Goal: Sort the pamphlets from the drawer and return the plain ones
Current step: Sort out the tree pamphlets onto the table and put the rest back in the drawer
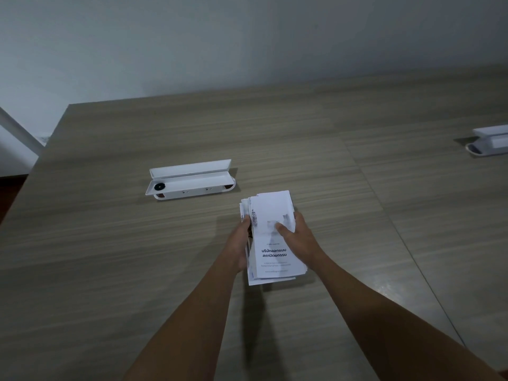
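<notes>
A thick stack of white pamphlets point(270, 207) is held just above the wooden table, near its middle. The top sheet carries bold black print in its lower half and small grey marks higher up. My left hand point(240, 243) grips the stack's left edge, fingers curled under it. My right hand point(298, 235) holds the right edge, with its thumb pressed on the top sheet. The sheets are slightly fanned at the bottom and left. No drawer is in view.
The wooden table point(137, 257) fills the view, with a seam running down its right side. A white open cable box point(189, 180) with a black round part lies beyond the stack to the left. Another white box point(490, 143) sits at the far right edge. A grey wall stands behind.
</notes>
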